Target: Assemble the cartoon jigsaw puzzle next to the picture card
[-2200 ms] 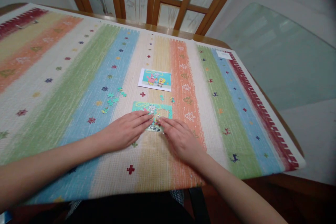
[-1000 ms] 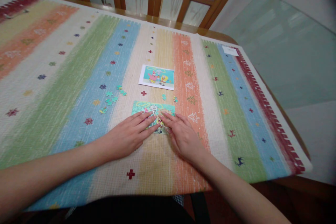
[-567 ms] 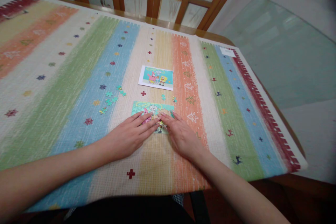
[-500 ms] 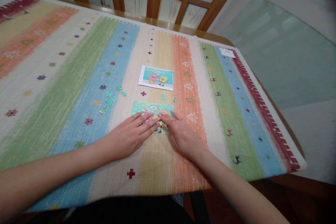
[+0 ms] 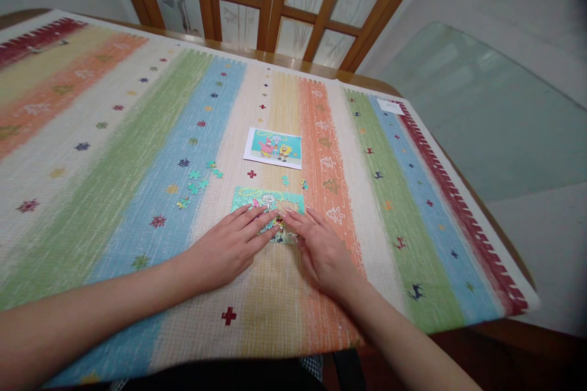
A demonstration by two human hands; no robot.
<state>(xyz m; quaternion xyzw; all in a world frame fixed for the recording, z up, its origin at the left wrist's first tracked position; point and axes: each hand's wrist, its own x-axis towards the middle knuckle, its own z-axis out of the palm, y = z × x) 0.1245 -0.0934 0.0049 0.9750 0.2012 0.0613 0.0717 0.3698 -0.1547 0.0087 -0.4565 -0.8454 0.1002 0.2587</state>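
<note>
A partly assembled jigsaw puzzle [image 5: 243, 195] with a cartoon picture lies on the striped tablecloth [image 5: 275, 299], with a tablecloth-coloured gap showing in its upper right. My left hand [image 5: 232, 244] rests across the puzzle's left and lower part, fingers stretched out flat. From the other side, my right hand [image 5: 321, 244] touches the right part with its fingers extended, the tips close to those of my left. Both hands hide much of the lower picture. No loose piece shows in either hand. Just above the puzzle sit a teal puzzle piece [image 5: 285, 181] and a multicoloured piece [image 5: 304, 184].
Beyond the puzzle lies a reference picture card [image 5: 276, 148] with the same cartoon figures. Several loose teal pieces [image 5: 198, 183] are scattered to the left. A small white label [image 5: 391, 106] is at the far right, and a wood-framed glass door [image 5: 275, 6] stands behind the table.
The camera view has tipped slightly upward, so the table sits lower in the picture. Both hands stay on the puzzle, with only slight finger shifts.
</note>
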